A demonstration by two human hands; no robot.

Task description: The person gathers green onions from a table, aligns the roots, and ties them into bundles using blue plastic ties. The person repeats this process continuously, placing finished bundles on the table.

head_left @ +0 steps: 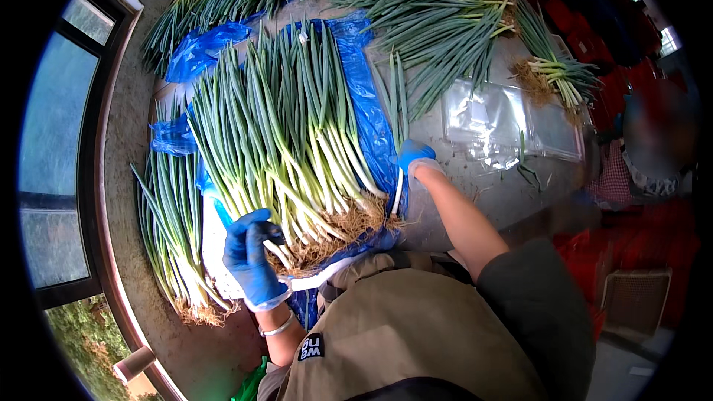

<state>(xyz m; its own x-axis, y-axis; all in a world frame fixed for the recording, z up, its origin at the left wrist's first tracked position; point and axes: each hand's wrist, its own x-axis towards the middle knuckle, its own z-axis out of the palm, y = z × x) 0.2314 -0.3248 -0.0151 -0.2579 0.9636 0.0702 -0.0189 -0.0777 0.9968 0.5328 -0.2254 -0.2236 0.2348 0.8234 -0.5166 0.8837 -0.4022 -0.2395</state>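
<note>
A large heap of green onions lies on a blue plastic sheet on the table, roots toward me. My left hand, in a blue glove, grips the white lower end of a green onion near the roots. My right hand, also in a blue glove, holds a single green onion that stretches from beside the heap's right edge up toward the far piles.
More green onion bundles lie at the far side, the far right and along the left edge. Clear plastic bags are stacked to the right. Windows run along the left. Red crates stand at right, by a person.
</note>
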